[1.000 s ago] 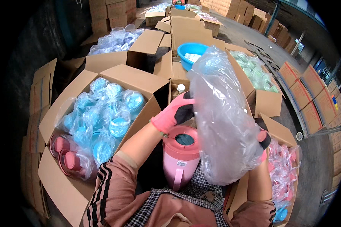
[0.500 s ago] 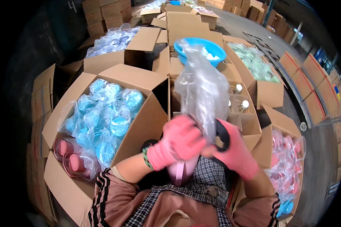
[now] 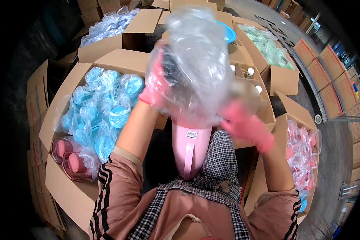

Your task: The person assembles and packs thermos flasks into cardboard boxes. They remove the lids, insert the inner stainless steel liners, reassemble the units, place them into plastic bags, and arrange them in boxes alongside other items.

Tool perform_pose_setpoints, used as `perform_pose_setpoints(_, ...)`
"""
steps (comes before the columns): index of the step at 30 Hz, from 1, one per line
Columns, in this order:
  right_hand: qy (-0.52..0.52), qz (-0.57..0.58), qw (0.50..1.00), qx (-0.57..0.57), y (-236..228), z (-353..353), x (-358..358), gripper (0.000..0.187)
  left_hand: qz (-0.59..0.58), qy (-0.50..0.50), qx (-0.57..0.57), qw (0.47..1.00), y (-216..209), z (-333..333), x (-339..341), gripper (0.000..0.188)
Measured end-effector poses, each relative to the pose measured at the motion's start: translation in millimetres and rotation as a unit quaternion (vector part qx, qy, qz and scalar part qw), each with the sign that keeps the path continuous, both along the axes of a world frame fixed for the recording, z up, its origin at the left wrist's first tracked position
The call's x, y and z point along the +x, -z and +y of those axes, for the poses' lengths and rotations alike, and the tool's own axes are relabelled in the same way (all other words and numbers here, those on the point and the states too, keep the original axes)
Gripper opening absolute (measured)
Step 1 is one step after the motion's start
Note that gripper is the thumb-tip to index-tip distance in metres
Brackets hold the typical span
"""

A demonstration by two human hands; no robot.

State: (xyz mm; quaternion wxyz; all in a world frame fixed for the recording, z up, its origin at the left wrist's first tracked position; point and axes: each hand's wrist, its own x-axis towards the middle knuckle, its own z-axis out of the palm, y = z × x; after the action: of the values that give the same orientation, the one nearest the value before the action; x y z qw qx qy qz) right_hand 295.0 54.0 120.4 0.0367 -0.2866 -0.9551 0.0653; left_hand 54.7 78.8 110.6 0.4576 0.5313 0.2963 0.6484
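Note:
A tall pink pitcher with a side handle and a small label stands upright between my legs. A clear plastic bag, puffed out and blurred, hangs over its top and hides the rim. My left hand, in a pink glove with a dark palm, is raised at the bag's left side. Film covers its fingers, so their grip is unclear. At the bag's lower right edge is my right hand, also gloved in pink. Its fingers are smeared by motion, and the thumb side is close to the film.
On the left, an open carton holds bagged blue and pink pitchers. A divided carton with white-capped bottles stands ahead, near a blue basin. Bagged green goods and bagged pink goods fill cartons on the right.
My hands have moved apart from close together over the pitcher. My left hand has risen to the bag's side, the bag has spread wider, and more of the pitcher shows.

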Motion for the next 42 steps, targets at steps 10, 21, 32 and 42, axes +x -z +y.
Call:
perform_pose_setpoints(10, 0.221, 0.269, 0.778, -0.522, 184, 69, 31, 0.034, -0.368, 0.085, -0.456, 0.806, 174, 4, -20, 0.071)
perform_pose_setpoints(21, 0.151, 0.030, 0.855, -0.495, 167, 34, 34, 0.042, 0.227, -0.285, -0.099, 0.926, 162, -139, -23, 0.032)
perform_pose_setpoints(32, 0.018, 0.054, 0.909, -0.413, 282, 54, 43, 0.041, 0.042, 0.082, -0.429, 0.899, 151, -179, 49, 0.021)
perform_pose_setpoints(42, 0.158, 0.176, 0.883, -0.406, 209, 12, 38, 0.049, -0.190, -0.027, -0.266, 0.945, 101, -164, 15, 0.031)
